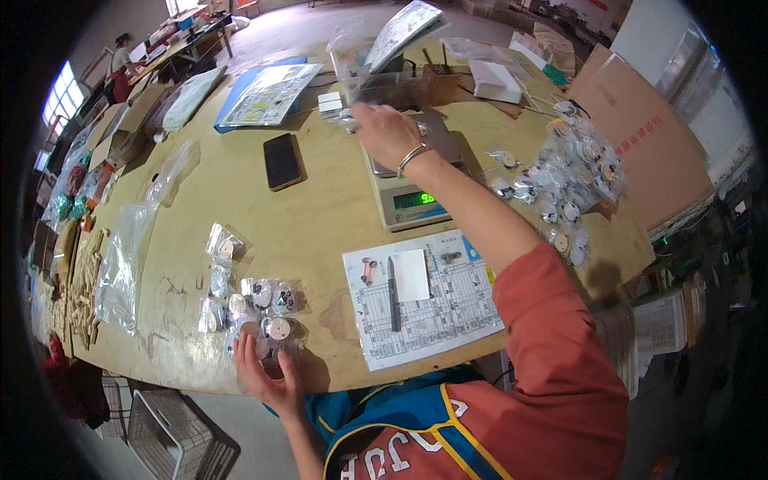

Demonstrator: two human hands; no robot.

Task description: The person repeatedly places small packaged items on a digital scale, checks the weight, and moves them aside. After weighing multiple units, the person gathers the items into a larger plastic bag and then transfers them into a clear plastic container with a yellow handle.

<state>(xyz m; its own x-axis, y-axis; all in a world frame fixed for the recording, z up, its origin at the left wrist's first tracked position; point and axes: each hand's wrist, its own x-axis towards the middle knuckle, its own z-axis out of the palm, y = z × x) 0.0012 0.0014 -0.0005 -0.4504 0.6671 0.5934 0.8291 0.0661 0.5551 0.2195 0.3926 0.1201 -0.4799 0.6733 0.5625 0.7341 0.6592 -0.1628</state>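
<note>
My right hand [387,135], with a bangle on its wrist, reaches over the steel pan of an electronic scale [414,201]. A small clear plastic bag [346,121] shows at its fingertips, beyond the pan's left edge; the grip is partly hidden. The scale's green display is lit and partly covered by my forearm. Near the front edge, my left hand [264,369] has its fingers apart against a group of small clear bags [261,294]. These bags hold round wooden discs [279,329] and small dark parts.
A printed sheet [444,336] with a pen [393,294] lies before me. A phone [282,162] lies left of the scale. More filled bags [570,162] are heaped at right. Folders [270,93] and a clear plastic bin [384,87] stand behind. Another person [120,66] is far left.
</note>
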